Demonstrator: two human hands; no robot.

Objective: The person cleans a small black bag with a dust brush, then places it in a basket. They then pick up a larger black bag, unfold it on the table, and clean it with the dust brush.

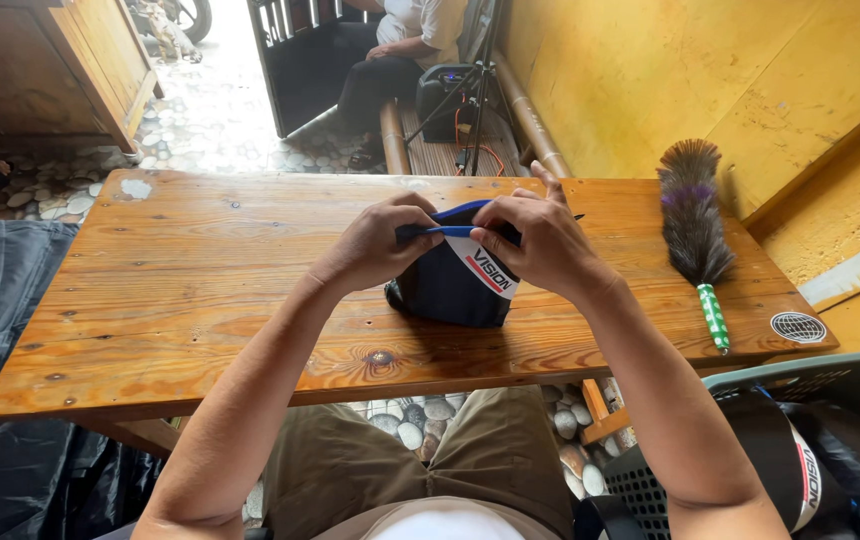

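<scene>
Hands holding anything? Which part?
Both hands grip a dark navy pouch standing on the wooden table: left hand and right hand pinch its blue-edged top rim on either side.

A white label [491, 271] with red edge slants across the dark pouch [445, 290]; a round grey sticker [798, 326] sits on the bench [200, 270] corner.

On one wooden table [200, 290] lie one dark blue fabric pouch [445, 285] and one feather duster [695, 225], two hands [375, 245] meet at the pouch, one grey-green plastic basket [830, 380] stands beside it, and one other person [400, 45] sits beyond.
</scene>
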